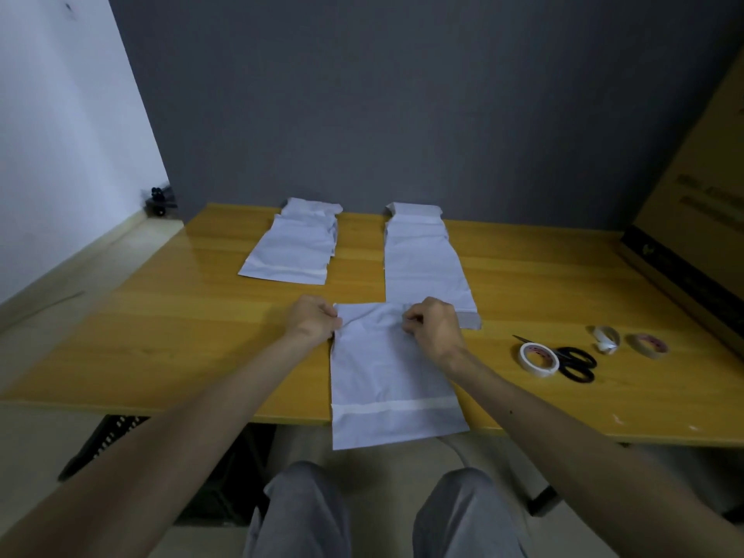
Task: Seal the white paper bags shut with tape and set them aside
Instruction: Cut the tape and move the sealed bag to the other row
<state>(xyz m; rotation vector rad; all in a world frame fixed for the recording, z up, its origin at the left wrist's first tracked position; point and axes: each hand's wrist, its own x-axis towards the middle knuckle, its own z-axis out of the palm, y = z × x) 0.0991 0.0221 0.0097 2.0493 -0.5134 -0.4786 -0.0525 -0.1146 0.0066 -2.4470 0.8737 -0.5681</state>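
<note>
White paper hangs just over the near edge of the wooden table (201, 340) — the near end of the bag in hand (386, 376), which lies flat with its long axis running straight away from the person, a pale tape strip (396, 406) crossing it close to that end. At the far end both hands hold it: the left hand (314, 320) pinches the left corner with curled fingers, and the right hand (432, 332) pinches the rumpled paper just inside the right corner. So the end to be worked lies right under the fingertips, its edge running left to right. The next move, I judge, is folding that end and taping it; the white tape roll (538, 358) sits by the scissors (575, 362), nearer the right hand. Beyond lie two piles of bags — the left pile (294, 247), apart, and the right pile (422, 259), just behind the right hand.
</note>
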